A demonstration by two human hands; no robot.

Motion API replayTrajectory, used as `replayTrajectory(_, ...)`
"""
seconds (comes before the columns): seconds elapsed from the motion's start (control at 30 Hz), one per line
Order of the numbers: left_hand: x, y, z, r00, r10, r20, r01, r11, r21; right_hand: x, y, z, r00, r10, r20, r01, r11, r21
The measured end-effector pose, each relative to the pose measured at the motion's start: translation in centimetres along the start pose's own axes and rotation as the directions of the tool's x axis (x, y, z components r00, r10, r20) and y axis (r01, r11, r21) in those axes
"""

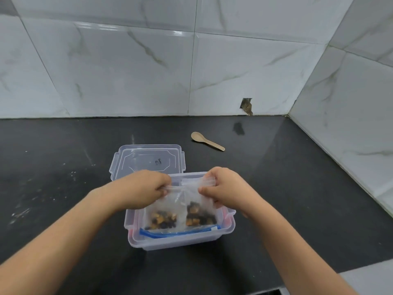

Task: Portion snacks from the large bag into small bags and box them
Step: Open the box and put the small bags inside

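A clear plastic box (180,239) sits on the black counter in front of me. Two small clear bags of brown and dark snacks stand inside it, one on the left (162,218) and one on the right (200,213). My left hand (144,188) pinches the top of the left small bag. My right hand (223,186) pinches the top of the right small bag. A bag with a blue zip strip (178,231) lies along the box's near wall under them. The large bag's body is mostly hidden.
The box's clear lid (146,160) lies flat just behind the box. A small wooden spoon (206,141) lies on the counter (63,156) further back to the right. Tiled walls close the back and right side.
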State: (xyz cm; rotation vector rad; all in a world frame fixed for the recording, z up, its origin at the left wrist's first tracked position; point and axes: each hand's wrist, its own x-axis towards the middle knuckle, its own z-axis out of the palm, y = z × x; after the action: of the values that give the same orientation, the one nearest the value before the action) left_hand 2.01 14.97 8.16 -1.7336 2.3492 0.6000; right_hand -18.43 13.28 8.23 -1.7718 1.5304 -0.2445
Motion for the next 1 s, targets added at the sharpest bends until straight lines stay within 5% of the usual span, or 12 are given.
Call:
replayTrajectory(0.13,0.4,1.1,1.8,0.954,0.079,-0.289,0.067,0.884,0.463,0.2,-0.5,1.5,0.987,-0.148,-0.065,0.112,0.917,-0.382)
replayTrajectory(0.27,0.5,1.1,2.1,0.921,0.079,-0.382,0.107,0.890,0.443,0.2,-0.5,2.3,0.908,-0.387,-0.161,0.157,0.669,-0.726)
replayTrajectory(0.4,0.1,0.9,1.8,0.897,0.084,-0.433,0.098,0.919,0.381,0.3,0.3,2.3,0.876,-0.440,-0.198,0.126,0.605,-0.786)
replayTrajectory(0.53,0.4,0.8,2.0,0.934,0.060,-0.351,0.039,0.962,0.270,0.6,0.5,2.4,0.911,-0.384,-0.152,0.150,0.650,-0.745)
replayTrajectory(0.67,0.1,0.3,0.2,0.997,0.071,-0.025,-0.072,0.997,-0.036,-0.3,-0.9,-0.1,0.979,-0.190,0.075,0.202,0.841,-0.501)
replayTrajectory(0.8,-0.3,-0.6,-1.3,0.977,0.114,0.180,-0.052,0.946,-0.320,-1.1,-1.6,-1.7,0.948,-0.161,0.275,0.249,0.913,-0.324)
replayTrajectory(0.9,0.6,-0.1,-0.6,0.995,0.030,0.092,-0.026,0.999,-0.045,0.1,-0.8,-0.7,0.975,-0.180,0.132,0.221,0.860,-0.460)
replayTrajectory(1.0,1.4,0.4,2.0,0.960,0.039,-0.276,0.074,0.919,0.388,1.1,0.4,1.3,0.917,-0.395,-0.053,0.218,0.608,-0.764)
